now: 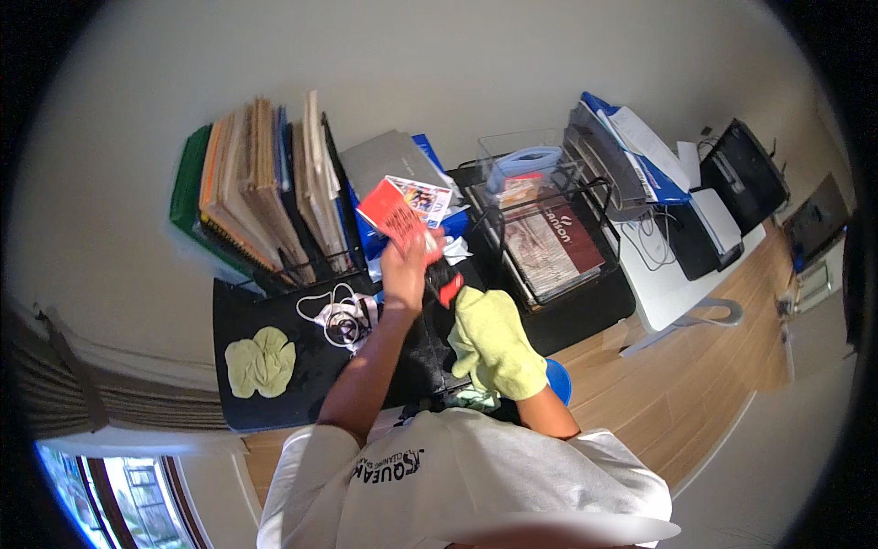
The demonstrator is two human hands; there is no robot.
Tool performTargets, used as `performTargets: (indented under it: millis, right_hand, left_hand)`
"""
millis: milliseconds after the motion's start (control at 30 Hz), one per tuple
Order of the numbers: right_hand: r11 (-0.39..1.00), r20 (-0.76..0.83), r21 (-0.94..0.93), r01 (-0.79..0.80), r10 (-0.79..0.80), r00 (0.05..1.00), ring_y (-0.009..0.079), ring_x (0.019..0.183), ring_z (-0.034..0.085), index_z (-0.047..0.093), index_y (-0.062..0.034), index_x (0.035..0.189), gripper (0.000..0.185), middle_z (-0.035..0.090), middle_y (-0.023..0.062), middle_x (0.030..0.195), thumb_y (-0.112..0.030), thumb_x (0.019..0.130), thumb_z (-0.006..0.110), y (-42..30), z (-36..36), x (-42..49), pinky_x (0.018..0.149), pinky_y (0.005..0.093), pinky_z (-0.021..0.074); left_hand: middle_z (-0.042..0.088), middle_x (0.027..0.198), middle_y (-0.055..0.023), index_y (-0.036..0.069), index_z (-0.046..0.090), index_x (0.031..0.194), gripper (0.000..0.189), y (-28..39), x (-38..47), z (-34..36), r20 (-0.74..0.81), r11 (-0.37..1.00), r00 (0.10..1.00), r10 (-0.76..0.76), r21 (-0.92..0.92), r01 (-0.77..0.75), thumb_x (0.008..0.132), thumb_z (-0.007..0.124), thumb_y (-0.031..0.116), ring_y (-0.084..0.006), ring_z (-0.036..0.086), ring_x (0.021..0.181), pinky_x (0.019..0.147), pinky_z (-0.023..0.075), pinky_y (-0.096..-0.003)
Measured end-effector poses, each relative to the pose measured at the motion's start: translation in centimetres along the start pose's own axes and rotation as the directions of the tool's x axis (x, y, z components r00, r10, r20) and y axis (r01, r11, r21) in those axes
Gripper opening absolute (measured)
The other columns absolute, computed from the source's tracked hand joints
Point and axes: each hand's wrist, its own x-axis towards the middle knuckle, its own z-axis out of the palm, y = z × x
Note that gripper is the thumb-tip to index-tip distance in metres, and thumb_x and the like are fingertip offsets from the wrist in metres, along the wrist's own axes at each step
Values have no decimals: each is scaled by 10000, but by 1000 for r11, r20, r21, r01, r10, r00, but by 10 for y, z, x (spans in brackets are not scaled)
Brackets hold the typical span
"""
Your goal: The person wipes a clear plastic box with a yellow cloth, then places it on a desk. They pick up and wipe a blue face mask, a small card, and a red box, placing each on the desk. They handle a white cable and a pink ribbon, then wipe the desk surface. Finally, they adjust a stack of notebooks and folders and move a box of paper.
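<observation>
Bare, my left hand [405, 271] grips a red printed booklet [394, 213] above the black desk [405, 377]. A colourful printed card [422, 199] shows just behind the booklet. My right hand [494, 340] wears a yellow-green cloth mitt and is close to a black and red object [447, 287]; whether it holds that object I cannot tell. Another yellow-green cloth [260, 362] lies crumpled on the desk at the left. Between it and my left forearm is a bundle of white and dark cables [343, 322].
A black file rack [336, 199] full of folders stands at the back left. To the right, a black wire tray [610, 199] holds a Canson pad [552, 247]. Beyond it, a white table [658, 302] bears binders [651, 178] and cables. A blue bin [559, 383] is partly hidden beside my right wrist.
</observation>
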Motion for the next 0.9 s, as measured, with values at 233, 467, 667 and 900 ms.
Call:
performTargets:
  millis: [233, 467, 667, 900]
  right_hand:
    - [965, -267, 249, 83, -13, 964, 103, 412, 386, 484, -45, 574, 300, 424, 8, 480, -213, 822, 496, 26, -85, -23, 378, 292, 311]
    - [951, -615, 49, 305, -212, 759, 95, 411, 388, 499, -55, 542, 332, 428, 10, 449, -233, 822, 473, 18, -138, -68, 389, 279, 281]
    - [795, -708, 396, 460, -54, 704, 136, 328, 357, 425, -100, 565, 319, 388, 18, 426, -240, 847, 473, 69, -178, -59, 328, 272, 267]
    - [884, -740, 258, 389, -78, 668, 144, 315, 342, 406, -130, 580, 319, 353, 6, 418, -276, 855, 474, 61, -182, -55, 313, 275, 256]
  left_hand:
    - [605, 845, -130, -29, 516, 922, 160, 34, 131, 111, 262, 678, 741, 618, 300, -671, 837, 501, 106, -206, 597, 790, 682, 473, -312]
    - [601, 831, -177, 65, 611, 857, 132, -37, 218, 169, 608, 158, 722, 330, 719, -677, 762, 548, 132, -316, 598, 786, 659, 467, -384]
    - [620, 844, -173, 80, 646, 840, 156, -76, 235, 173, 597, -199, 802, -5, 785, -586, 740, 534, 124, -324, 603, 818, 686, 479, -411]
    - [612, 872, -192, 67, 652, 825, 157, -100, 248, 163, 688, -216, 684, -241, 649, -729, 725, 537, 103, -335, 602, 819, 699, 482, -429]
